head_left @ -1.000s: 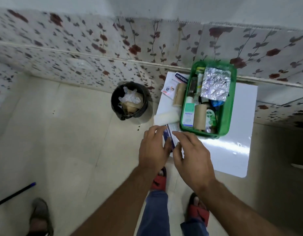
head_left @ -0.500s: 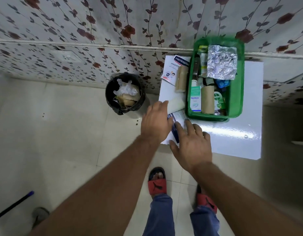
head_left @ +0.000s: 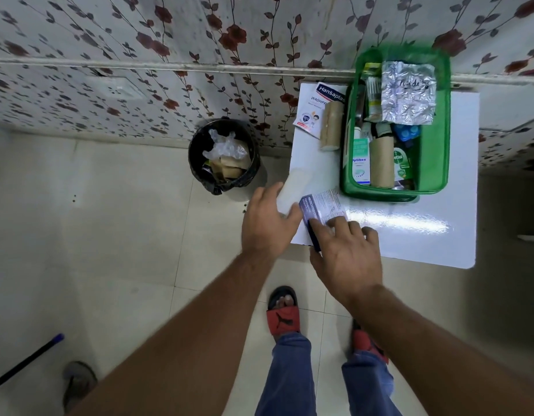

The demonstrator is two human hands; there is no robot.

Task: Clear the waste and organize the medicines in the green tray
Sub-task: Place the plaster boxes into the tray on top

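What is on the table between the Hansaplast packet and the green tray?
In the head view, a tan bandage roll lies between the Hansaplast packet and the green tray, close beside the tray's wall.

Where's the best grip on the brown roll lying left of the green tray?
Pinch the brown roll across its middle, from above. It lies flat with its long sides exposed; the green tray wall is close on one side and the Hansaplast packet sits under its far end.

White table (head_left: 409,235): green tray (head_left: 439,163), Hansaplast pack (head_left: 315,106), bandage roll (head_left: 331,126), leaflet (head_left: 327,204).
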